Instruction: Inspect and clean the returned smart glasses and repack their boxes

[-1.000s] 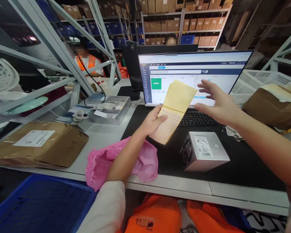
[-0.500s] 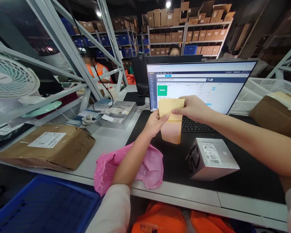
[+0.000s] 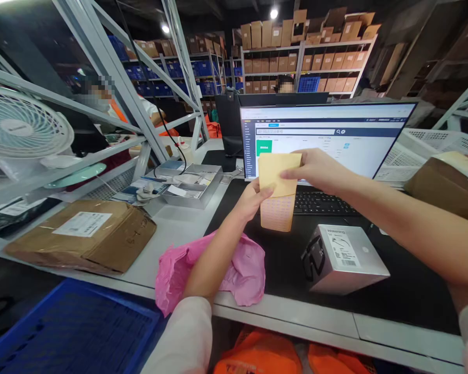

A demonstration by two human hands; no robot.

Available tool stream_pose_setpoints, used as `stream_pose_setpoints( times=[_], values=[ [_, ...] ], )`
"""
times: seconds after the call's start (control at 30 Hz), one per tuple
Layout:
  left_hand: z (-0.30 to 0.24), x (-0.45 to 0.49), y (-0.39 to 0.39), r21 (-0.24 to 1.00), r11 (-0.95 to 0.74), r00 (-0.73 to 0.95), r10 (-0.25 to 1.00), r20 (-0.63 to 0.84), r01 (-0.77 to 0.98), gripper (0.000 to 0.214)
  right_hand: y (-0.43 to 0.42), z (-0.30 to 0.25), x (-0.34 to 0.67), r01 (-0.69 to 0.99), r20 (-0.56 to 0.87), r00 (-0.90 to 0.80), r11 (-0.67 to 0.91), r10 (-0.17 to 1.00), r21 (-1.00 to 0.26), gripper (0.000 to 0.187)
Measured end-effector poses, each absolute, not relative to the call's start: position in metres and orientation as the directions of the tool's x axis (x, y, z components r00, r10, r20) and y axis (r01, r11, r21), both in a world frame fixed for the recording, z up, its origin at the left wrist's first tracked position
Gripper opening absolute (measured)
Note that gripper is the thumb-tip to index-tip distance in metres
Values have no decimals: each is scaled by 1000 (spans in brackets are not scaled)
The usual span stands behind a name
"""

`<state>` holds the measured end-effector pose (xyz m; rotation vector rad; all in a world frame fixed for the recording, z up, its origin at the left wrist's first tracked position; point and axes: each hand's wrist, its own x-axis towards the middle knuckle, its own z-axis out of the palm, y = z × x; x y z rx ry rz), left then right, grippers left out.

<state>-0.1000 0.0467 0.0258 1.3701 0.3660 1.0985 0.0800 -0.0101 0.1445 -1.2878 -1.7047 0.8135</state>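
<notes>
Between my hands, in front of the monitor, is a sheet of yellow stickers, its upper part plain and its lower part printed with rows of small marks. My left hand is closed on its left edge, thumb on the front. My right hand pinches the upper right edge. A pink plastic bag lies crumpled under my left forearm at the table's front edge. To the right, below my right forearm, a silver product box with a white label stands on the black mat.
A monitor and keyboard stand behind my hands. At left are a taped carton, an open grey box and a fan. A blue crate sits below. A co-worker is beyond the metal frame.
The plain upper part of the yellow sheet now looks longer, and my right hand sits slightly higher relative to the left. The view has shifted slightly. The co-worker at left has moved leftward and leans.
</notes>
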Motion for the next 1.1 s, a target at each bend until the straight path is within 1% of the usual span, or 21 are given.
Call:
stream_pose_setpoints(
  times=[0.07,0.1,0.17,0.27,0.33,0.43,0.5,0.53,0.57,0.63,0.7,0.73,0.8,0.87,0.93,1.0,1.1],
  values=[
    [25,-94,42,892,-171,432,827,361,-418,71,-12,139,73,456,223,-107,248,969,-855,16],
    [24,-92,40,905,-164,437,833,340,-393,70,-12,137,71,427,236,-93,253,967,-868,17],
    [22,-90,38,940,-128,510,812,283,-317,67,-9,139,72,303,289,-55,292,956,-907,23],
    [21,-93,41,974,-59,660,727,190,-217,66,-1,145,79,132,362,9,357,932,-925,29],
    [21,-96,45,971,-51,675,711,199,-232,71,2,145,83,83,367,18,364,930,-928,30],
    [24,-97,48,913,-99,542,777,319,-395,79,3,135,79,110,323,-7,322,946,-940,29],
    [24,-95,47,879,-146,447,816,366,-454,74,3,127,74,152,307,-15,306,951,-940,32],
    [23,-94,46,883,-156,437,822,365,-443,70,3,126,72,153,310,-10,308,951,-939,33],
    [22,-92,44,900,-150,457,820,345,-410,67,4,126,72,134,321,-2,318,947,-938,35],
    [20,-91,42,945,-88,555,791,259,-315,65,7,131,77,60,365,21,363,931,-930,38],
    [18,-89,41,973,-9,657,736,162,-229,67,11,138,85,-6,419,56,420,906,-907,39],
    [17,-89,42,976,13,679,720,141,-217,69,12,140,89,-24,439,74,442,895,-897,39],
    [17,-87,44,959,8,643,744,184,-283,74,14,140,92,-46,440,101,446,892,-894,40],
    [16,-84,46,920,-48,535,801,268,-389,76,13,133,90,-53,397,101,404,912,-913,42],
    [16,-82,47,902,-99,457,836,305,-421,73,12,125,85,-36,359,80,362,930,-931,43],
    [15,-82,46,921,-105,481,827,290,-376,69,14,121,83,-15,365,79,367,928,-930,44],
    [13,-84,45,946,-48,554,801,227,-320,68,21,121,90,-17,404,129,409,906,-912,43]
  ],
)
